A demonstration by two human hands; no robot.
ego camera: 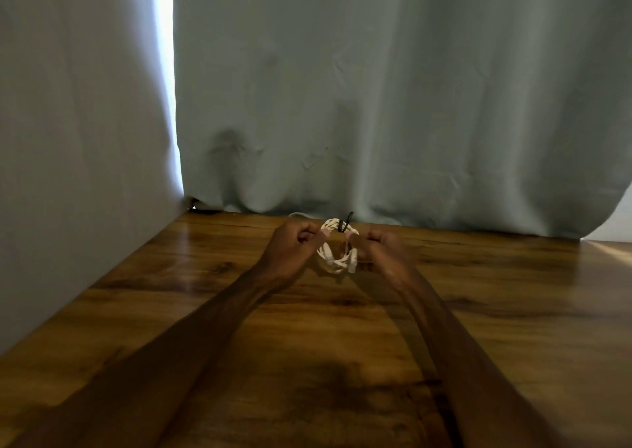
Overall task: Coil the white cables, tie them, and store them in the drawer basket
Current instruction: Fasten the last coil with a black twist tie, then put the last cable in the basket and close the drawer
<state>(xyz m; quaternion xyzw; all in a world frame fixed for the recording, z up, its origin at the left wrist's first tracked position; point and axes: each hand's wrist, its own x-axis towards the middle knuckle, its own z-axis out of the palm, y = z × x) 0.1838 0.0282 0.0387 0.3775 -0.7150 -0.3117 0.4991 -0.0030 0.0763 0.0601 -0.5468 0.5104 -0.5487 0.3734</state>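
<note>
Between the hands, low over the bench (478, 310): a coiled white cable (337, 261), wound into a small ring of several turns. Pinched on its left side by the left hand (290, 245), fingers curled into the palm, thumb tip pressed against the loops. Pinched on its right side by the right hand (383, 245), fingers likewise curled in, thumb laid toward the coil. Both hands narrow, closed on the ring, with only the coil's width between them. Touching the wood or clear of it: cannot tell.

At the top of the ring, on the side away from the wrists, a black tie (343, 225) wrapped across the turns, one free end sticking up and leaning right. In the lower part of the ring, nearer the wrists, white plug ends poking out of the loops.

Just beyond the left hand's knuckles, at the curtain's hem, a short curve of another white cable (297, 214) on the bench, mostly hidden. Beyond both hands, a pale grey-green curtain (393, 105) hanging down to the bench's far edge. Left of the left forearm, a plain grey panel (68, 156) along the bench's side, with a bright slit of light between it and the curtain. Both forearms bare, stretched forward over dark, glossy wood grain.
</note>
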